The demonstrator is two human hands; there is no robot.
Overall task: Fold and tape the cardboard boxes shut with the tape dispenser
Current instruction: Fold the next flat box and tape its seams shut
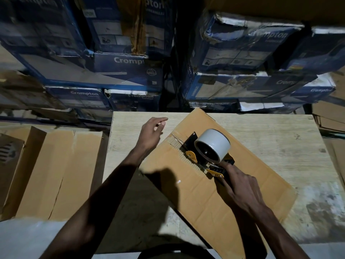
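A brown cardboard box (pixel 242 176) lies closed and turned at an angle on a pale wooden table (pixel 280 131). On its top seam stands a black and yellow tape dispenser (pixel 201 156) carrying a large white roll of tape (pixel 214 141). My right hand (pixel 240 187) grips the dispenser's handle at the near end. My left hand (pixel 152 131) hovers over the table just left of the box's far corner, fingers relaxed and holding nothing.
Flattened cardboard (pixel 56 172) lies on the floor to the left of the table. Stacks of blue printed cartons (pixel 119 60) rise right behind the table, with a dark gap between the two stacks. More brown cardboard (pixel 330 116) sits at the far right.
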